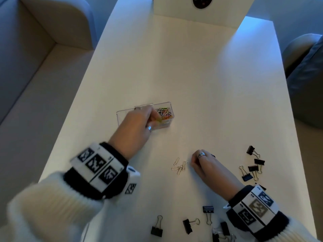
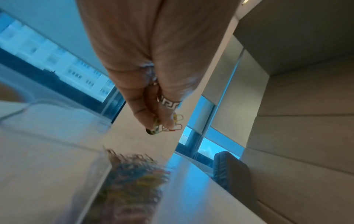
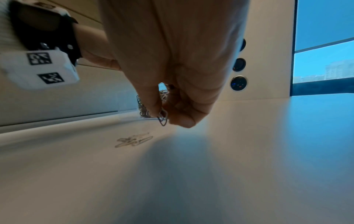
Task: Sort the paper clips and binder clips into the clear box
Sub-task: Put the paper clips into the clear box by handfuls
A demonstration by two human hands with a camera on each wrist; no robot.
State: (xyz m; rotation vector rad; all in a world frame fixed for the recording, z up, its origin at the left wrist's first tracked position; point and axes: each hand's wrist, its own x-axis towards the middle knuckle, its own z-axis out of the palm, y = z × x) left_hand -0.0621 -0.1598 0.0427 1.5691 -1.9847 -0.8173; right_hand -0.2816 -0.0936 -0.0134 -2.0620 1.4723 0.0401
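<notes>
Head view: the left hand (image 1: 138,123) hovers over the clear box (image 1: 122,114), whose long axis runs nine to three, coloured paper clips (image 1: 164,111) heaped at its three o'clock end. Loose silver paper clips (image 1: 179,166) lie on the counter (image 1: 201,84); black binder clips (image 1: 253,166) are scattered from three to six o'clock.

Left wrist view: the left grip pinches a few colourful clips (image 2: 172,124), tips pointing down.

Right wrist view: the right hand (image 3: 172,63) pinches one silver clip (image 3: 162,119), long axis near vertical.

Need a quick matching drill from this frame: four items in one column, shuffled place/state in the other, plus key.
Items
1. left hand
2. right hand
3. binder clips
4. clear box

States
A. loose on the table, black
B. holds a pile of coloured clips in its right part
C. pinches coloured clips above the box
D. pinches a silver clip by the silver pile

Pairs: 1-C, 2-D, 3-A, 4-B
</notes>
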